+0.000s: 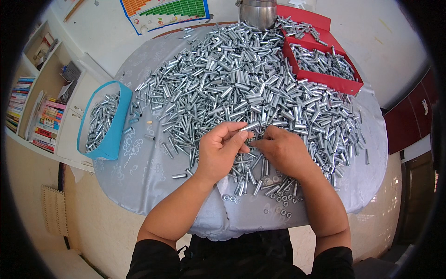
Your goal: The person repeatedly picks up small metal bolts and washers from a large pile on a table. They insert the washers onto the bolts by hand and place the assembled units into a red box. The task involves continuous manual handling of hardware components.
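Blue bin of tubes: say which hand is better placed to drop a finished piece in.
Probably left. The blue bin sits on that side; the left hand is nearer it than the right hand.

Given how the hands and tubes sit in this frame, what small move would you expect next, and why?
Probably the right hand picks a small ring from those near the table edge. The left hand already pinches one metal tube at its fingertips, the right hand rests on the pile beside it, and loose rings lie just below it.
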